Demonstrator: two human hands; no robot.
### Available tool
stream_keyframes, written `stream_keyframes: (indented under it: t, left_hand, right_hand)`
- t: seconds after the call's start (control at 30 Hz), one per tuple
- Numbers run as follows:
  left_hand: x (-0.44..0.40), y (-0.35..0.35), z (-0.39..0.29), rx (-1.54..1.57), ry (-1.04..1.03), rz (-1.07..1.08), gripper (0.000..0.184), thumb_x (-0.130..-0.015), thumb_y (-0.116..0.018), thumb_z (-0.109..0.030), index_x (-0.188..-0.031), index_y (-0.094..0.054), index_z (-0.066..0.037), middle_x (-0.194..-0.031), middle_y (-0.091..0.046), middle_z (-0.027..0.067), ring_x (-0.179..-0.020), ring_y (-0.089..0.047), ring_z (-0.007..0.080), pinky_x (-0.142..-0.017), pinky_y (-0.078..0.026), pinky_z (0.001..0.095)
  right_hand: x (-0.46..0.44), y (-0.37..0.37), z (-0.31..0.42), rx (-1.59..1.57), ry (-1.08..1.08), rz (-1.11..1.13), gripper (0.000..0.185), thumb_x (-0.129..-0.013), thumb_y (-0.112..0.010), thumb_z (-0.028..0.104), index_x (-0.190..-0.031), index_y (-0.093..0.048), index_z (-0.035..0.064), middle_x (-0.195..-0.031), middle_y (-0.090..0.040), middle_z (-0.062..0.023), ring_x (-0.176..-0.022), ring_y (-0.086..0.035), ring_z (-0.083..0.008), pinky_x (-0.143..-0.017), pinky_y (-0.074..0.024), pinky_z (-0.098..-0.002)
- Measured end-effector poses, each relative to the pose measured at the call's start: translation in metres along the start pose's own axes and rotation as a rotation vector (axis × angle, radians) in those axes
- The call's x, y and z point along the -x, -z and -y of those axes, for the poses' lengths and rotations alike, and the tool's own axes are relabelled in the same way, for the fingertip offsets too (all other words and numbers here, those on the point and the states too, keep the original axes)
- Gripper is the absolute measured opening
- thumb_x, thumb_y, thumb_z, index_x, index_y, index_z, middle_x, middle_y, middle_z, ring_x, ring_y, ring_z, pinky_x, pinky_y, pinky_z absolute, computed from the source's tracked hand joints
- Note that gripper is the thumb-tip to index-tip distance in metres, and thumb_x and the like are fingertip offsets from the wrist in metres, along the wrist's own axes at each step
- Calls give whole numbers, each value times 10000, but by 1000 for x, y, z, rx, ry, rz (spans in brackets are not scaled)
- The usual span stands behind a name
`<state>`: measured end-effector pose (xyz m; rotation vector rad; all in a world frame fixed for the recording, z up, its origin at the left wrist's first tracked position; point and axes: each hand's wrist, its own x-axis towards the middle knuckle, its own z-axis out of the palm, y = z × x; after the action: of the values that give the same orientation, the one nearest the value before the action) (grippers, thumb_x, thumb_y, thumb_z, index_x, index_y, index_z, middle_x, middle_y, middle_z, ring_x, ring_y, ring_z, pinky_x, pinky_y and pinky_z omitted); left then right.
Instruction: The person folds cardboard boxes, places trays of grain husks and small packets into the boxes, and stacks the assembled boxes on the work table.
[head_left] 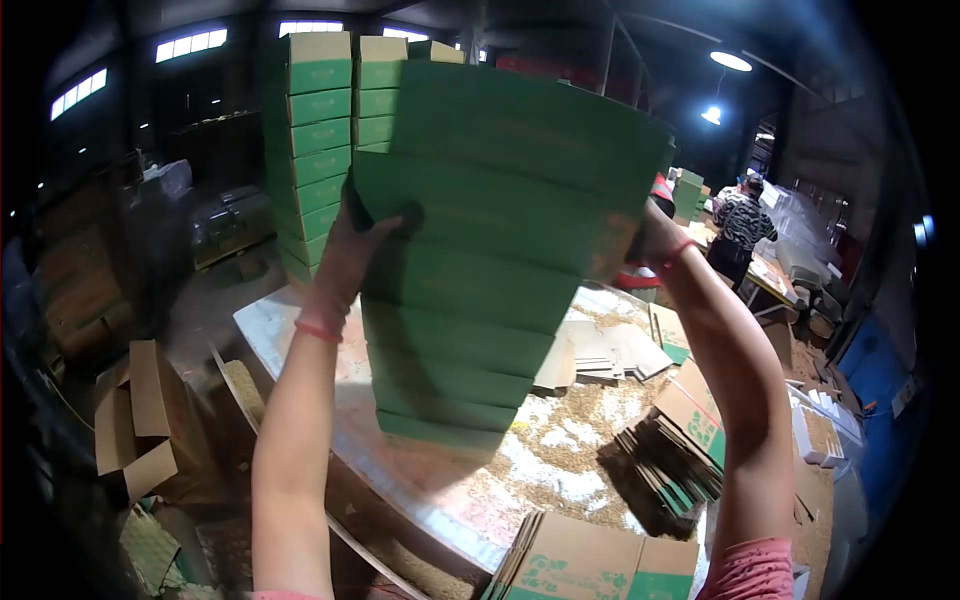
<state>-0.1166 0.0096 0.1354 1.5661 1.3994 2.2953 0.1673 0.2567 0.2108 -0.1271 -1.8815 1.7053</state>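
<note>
A tall stack of green cardboard boxes (470, 290) stands in front of me on the table, slightly blurred. My left hand (372, 228), in a glove with a dark fingertip area, grips the stack's left side high up, its thumb on the front face and its other fingers hidden. At the right side, my right hand (658, 238) holds the stack at about the same height, and most of its fingers are out of sight behind the corner.
More green boxes (322, 140) rise in columns behind. Flattened cartons (600, 565) and a tilted carton bundle (680, 440) lie on the debris-strewn table (400, 490). An opened brown box (150, 430) is at left. A person (742, 230) stands farther back, right.
</note>
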Motion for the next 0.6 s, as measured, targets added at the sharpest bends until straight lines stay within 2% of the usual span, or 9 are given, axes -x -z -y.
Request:
stream_keyframes:
  t: [0.17, 0.23, 0.27, 0.33, 0.37, 0.43, 0.47, 0.5, 0.6]
  left_hand:
    - [8, 6, 5, -154, -58, -60, 816, -843, -642, -88, -1493, -149, -61, -1420, -398, 172, -1286, -406, 226, -1057, -350, 325]
    - [24, 8, 23, -793, -418, -200, 627, -889, -577, -76, -1450, -297, -98, -1479, -288, 194, -1339, -342, 248, -1086, -305, 340]
    - [49, -4, 24, -742, -334, -203, 587, -910, -546, -77, -1445, -304, -68, -1491, -271, 192, -1357, -311, 261, -1104, -261, 344]
    - [100, -28, 26, -642, -166, -219, 515, -952, -484, -80, -1433, -317, -8, -1514, -237, 189, -1393, -248, 286, -1141, -174, 350]
    - [132, -67, -11, -508, -377, -195, 576, -958, -495, -135, -1444, -242, 42, -1507, -266, 161, -1389, -254, 273, -1147, -153, 356]
    - [227, -91, 28, -111, -83, 139, 578, -959, -501, -190, -1440, -269, 29, -1498, -300, 135, -1383, -273, 258, -1138, -197, 371]
    - [271, -118, 47, -67, 8, 269, 604, -965, -503, -263, -1425, -276, 57, -1458, -344, 201, -1358, -309, 289, -1124, -215, 348]
    - [323, -137, 62, -280, 342, 384, 617, -971, -485, -309, -1424, -279, 56, -1469, -312, 226, -1368, -291, 304, -1127, -211, 357]
    - [457, -191, 129, -491, 944, 604, 693, -956, -479, -381, -1438, -234, 52, -1477, -236, 289, -1375, -223, 406, -1142, -172, 424]
  right_hand:
    - [12, -75, 18, 190, -31, -36, 595, -935, -497, 464, -1355, -420, 50, -1259, -526, -103, -1094, -553, -242, -904, -483, -368]
    - [27, -41, -23, -493, -226, 39, 634, -934, -459, 525, -1359, -414, 57, -1220, -525, -124, -1109, -533, -315, -932, -460, -416]
    - [61, -23, -41, -633, -218, 66, 652, -930, -430, 569, -1346, -438, 67, -1204, -543, -131, -1108, -529, -353, -962, -432, -440]
    - [170, 6, -69, -337, -101, -337, 623, -945, -477, 489, -1372, -407, 41, -1325, -489, -153, -1149, -525, -271, -1016, -398, -438]
    - [242, 33, -87, 50, 15, -441, 521, -959, -516, 371, -1345, -439, 29, -1329, -499, -111, -1173, -522, -242, -1027, -394, -401]
    - [384, 72, -105, 1143, -64, -891, 414, -924, -552, 156, -1308, -478, 20, -1322, -505, -161, -1190, -511, -290, -1005, -390, -364]
    - [459, 89, -122, 1271, -145, -1083, 425, -910, -558, 148, -1304, -468, 14, -1302, -497, -217, -1196, -501, -310, -1011, -372, -381]
    - [530, 98, -145, 1311, -357, -1297, 419, -932, -521, 183, -1315, -452, 28, -1336, -467, -208, -1266, -437, -312, -1063, -327, -367]
    - [685, 104, -227, 910, -1094, -898, 532, -965, -456, 317, -1376, -356, -6, -1409, -393, -199, -1336, -343, -293, -1107, -263, -357]
